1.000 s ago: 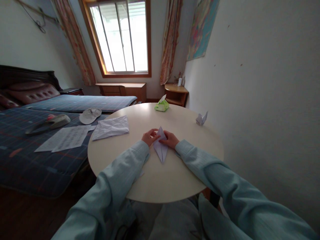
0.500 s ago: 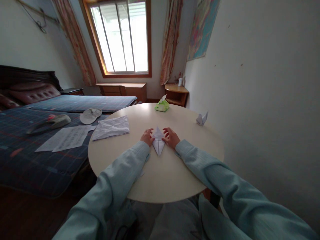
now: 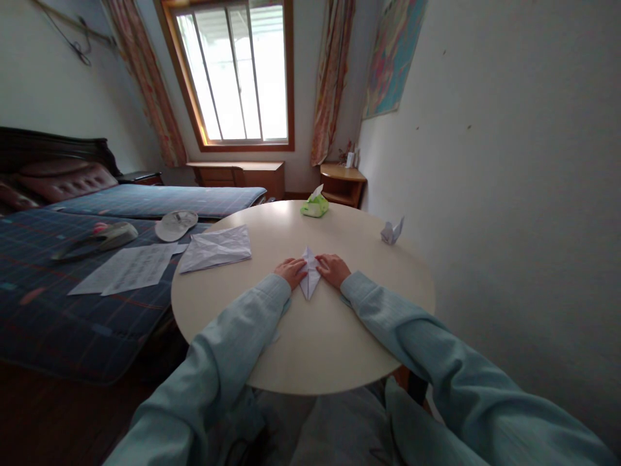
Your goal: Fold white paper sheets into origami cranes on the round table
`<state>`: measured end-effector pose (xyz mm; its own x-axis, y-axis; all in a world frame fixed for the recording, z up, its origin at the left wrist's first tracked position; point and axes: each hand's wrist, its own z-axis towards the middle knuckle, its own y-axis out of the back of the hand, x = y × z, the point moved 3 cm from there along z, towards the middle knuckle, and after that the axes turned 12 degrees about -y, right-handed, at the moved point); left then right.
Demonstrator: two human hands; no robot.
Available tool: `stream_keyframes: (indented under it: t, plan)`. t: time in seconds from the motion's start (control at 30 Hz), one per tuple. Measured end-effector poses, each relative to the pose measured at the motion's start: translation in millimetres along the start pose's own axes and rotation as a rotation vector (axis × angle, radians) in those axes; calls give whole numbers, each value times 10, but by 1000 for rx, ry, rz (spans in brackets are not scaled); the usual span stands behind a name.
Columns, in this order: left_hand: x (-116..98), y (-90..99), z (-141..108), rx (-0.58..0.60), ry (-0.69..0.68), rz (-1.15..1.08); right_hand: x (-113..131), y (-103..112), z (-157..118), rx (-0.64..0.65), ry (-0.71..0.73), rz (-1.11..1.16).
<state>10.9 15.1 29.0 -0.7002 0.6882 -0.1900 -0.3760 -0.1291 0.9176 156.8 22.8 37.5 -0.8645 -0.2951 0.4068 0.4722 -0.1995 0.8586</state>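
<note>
A folded white paper [image 3: 310,277], shaped like a narrow diamond with a crease down its middle, lies on the round table in front of me. Its pointed ends face away from me and towards me. My left hand [image 3: 292,271] is closed on the paper's left edge, fingers together and pressing at the side. On the opposite edge, my right hand [image 3: 332,269] grips the paper with bent fingers. The fingertips partly cover both side edges.
The round cream table [image 3: 334,349] holds a stack of white paper [image 3: 217,248] at left, a green tissue pack [image 3: 315,206] at the far edge and a folded paper figure [image 3: 391,232] at right. A bed [image 3: 97,323] with printed sheets [image 3: 133,268] and a cap [image 3: 175,225] adjoins its left side.
The fingers of both hands have come down from a raised, spread pose onto the paper's sides. The paper now looks narrower, its side corners folded or covered by the fingers.
</note>
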Motion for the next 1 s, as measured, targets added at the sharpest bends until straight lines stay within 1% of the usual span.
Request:
stream_keyframes:
  t: [0.13,0.2,0.27,0.33,0.43,0.53,0.6,0.73,0.8,0.87,0.93,1.0]
  plan:
    - [-38,14,-16,25,44,24,-24,24,18,-53,-64,65]
    - [-38,25,-23,12,92,62,-33,35,28,-92,-77,99]
    - [-34,41,-28,-8,135,100,-32,40,30,-104,-83,117]
    - [-34,53,-29,-17,148,120,-18,41,24,-83,-88,126]
    - [-44,63,-26,0,131,120,16,53,7,-59,-77,137]
    - [-42,67,-23,29,126,94,37,68,-1,-75,-45,140]
    - [-33,73,-20,32,117,71,44,62,-3,-57,-10,145]
    - [-1,112,-12,-47,111,90,86,37,-32,42,85,184]
    - [-2,118,-5,-67,85,82,133,39,-64,90,147,214]
    - [-27,102,4,-57,34,34,185,67,-96,96,211,242]
    - [-71,81,10,-51,-35,-28,222,119,-116,39,254,259]
    - [-119,69,13,-60,-110,-68,231,168,-119,-35,261,270]
